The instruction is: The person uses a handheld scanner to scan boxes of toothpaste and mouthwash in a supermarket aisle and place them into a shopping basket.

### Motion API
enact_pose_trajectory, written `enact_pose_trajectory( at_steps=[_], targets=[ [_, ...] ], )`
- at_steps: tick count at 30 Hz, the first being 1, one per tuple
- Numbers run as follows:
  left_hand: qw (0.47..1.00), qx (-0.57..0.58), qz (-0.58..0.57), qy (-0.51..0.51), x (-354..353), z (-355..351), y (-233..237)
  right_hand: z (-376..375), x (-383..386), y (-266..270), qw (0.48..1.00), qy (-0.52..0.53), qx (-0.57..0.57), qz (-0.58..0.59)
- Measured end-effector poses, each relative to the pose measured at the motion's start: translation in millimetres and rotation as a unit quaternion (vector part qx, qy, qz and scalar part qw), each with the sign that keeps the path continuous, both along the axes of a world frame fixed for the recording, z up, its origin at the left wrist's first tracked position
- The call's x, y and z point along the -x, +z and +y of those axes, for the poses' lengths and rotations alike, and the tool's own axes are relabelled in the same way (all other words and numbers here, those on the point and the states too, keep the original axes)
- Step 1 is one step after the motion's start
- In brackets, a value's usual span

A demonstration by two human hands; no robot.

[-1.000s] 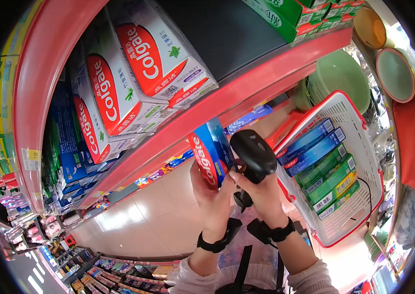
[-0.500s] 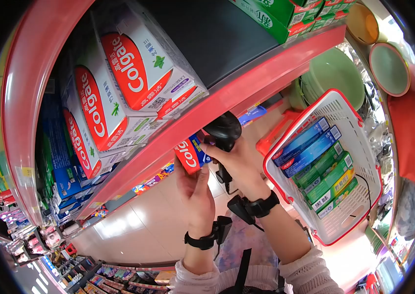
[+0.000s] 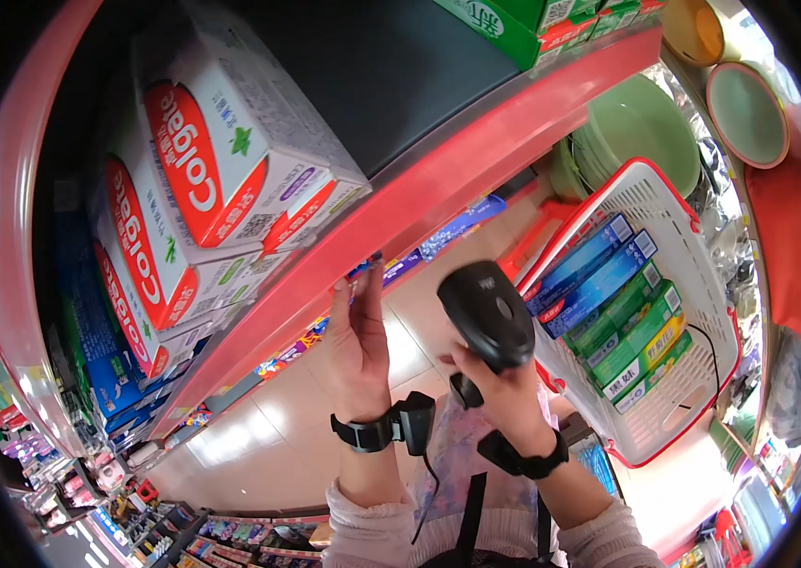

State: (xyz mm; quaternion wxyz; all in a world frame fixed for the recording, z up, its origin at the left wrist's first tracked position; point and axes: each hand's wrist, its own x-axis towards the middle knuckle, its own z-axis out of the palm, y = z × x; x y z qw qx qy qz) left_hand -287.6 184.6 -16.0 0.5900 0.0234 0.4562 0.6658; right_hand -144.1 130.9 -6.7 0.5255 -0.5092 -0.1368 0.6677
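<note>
My left hand (image 3: 360,331) reaches up to the red shelf edge. Its fingertips are closed around a toothpaste box (image 3: 366,268), of which only a small dark blue part shows beneath the edge. My right hand (image 3: 514,402) grips a black handheld barcode scanner (image 3: 486,312) by its handle, over the floor between the shelf and the basket. White and red Colgate toothpaste boxes (image 3: 202,142) stand stacked on the shelf above my left hand.
At right stands a white basket (image 3: 699,350) with a red rim, holding several blue and green boxes (image 3: 632,331). Green basins (image 3: 642,133) sit beyond it. Green cartons (image 3: 561,24) rest on the upper shelf (image 3: 476,128). Blue packs (image 3: 462,227) lie lower down.
My right hand has moved the scanner down and away from the toothpaste box. The box, plainly visible before in my left hand, is now mostly hidden beneath the shelf edge.
</note>
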Motion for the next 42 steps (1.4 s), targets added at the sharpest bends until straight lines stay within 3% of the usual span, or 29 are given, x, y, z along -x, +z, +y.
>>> enact_pose_trajectory(
  at_steps=[4, 8, 10, 12, 13, 14, 16, 18, 20, 22, 24, 25, 27, 31, 37, 38, 40, 42],
  targets=[
    [0.999, -0.029, -0.034, 0.026, 4.1, 7.1, -10.0, -39.8, -23.4, -3.7, 0.999, 0.041, 0.006, -0.026],
    [0.998, -0.047, 0.028, 0.038, 8.8, -5.5, -8.5, -86.0, -47.9, 3.5, 0.995, 0.098, 0.010, -0.010],
    [0.996, 0.079, 0.038, 0.003, -4.7, -21.2, 8.3, -107.2, -57.8, 9.6, 0.995, 0.078, 0.043, -0.040],
    [0.989, 0.079, 0.116, -0.040, -23.5, -35.3, 15.3, -115.7, -76.8, 16.3, 0.991, 0.091, 0.017, -0.092],
    [0.937, 0.046, 0.327, -0.115, -70.6, -41.9, 38.5, -132.3, -94.5, 15.5, 0.993, 0.073, 0.043, -0.078],
    [0.912, -0.037, 0.352, -0.209, -86.7, -46.1, 40.9, -137.5, -107.4, 16.9, 0.994, 0.073, 0.059, -0.049],
    [0.809, -0.087, 0.446, -0.374, -118.7, -44.6, 39.4, -136.7, -130.1, 26.7, 0.997, 0.009, 0.071, -0.042],
    [0.579, -0.230, 0.548, -0.558, -173.0, -24.9, 17.2, -127.1, -160.2, 41.2, 0.997, -0.033, 0.016, -0.070],
    [0.475, -0.262, 0.600, -0.588, -205.8, -20.2, 6.5, -125.5, -172.9, 53.4, 0.993, -0.103, 0.043, -0.050],
    [0.309, -0.184, 0.648, -0.671, -241.5, -16.6, -25.3, -130.3, -191.2, 58.2, 0.989, -0.130, 0.024, -0.060],
    [0.142, -0.119, 0.730, -0.657, -264.2, -13.0, -76.3, -129.2, -201.3, 59.8, 0.983, -0.159, 0.033, -0.081],
    [0.140, -0.118, 0.731, -0.657, -265.8, -11.6, -93.1, -130.2, -207.2, 62.0, 0.978, -0.177, 0.050, -0.098],
    [0.301, -0.094, 0.690, -0.651, -271.7, 1.9, -110.8, -134.9, -218.6, 58.5, 0.975, -0.198, 0.050, -0.091],
    [0.278, -0.097, 0.703, -0.648, -271.5, -5.2, -108.3, -135.0, -231.2, 51.7, 0.975, -0.179, 0.106, -0.077],
    [0.241, -0.097, 0.758, -0.599, -274.6, -18.2, -18.6, -105.5, -240.9, 34.0, 0.983, -0.171, 0.067, -0.003],
    [0.242, -0.095, 0.759, -0.597, -270.8, -21.4, -10.1, -100.9, -240.3, 35.0, 0.984, -0.168, 0.066, -0.002],
    [0.270, -0.195, 0.779, -0.531, -262.0, -27.0, 3.8, -95.1, -238.5, 39.1, 0.984, -0.175, 0.040, -0.004],
    [0.283, -0.200, 0.784, -0.514, -259.2, -31.6, 21.3, -97.1, -237.3, 46.3, 0.985, -0.166, 0.022, -0.025]
  ],
)
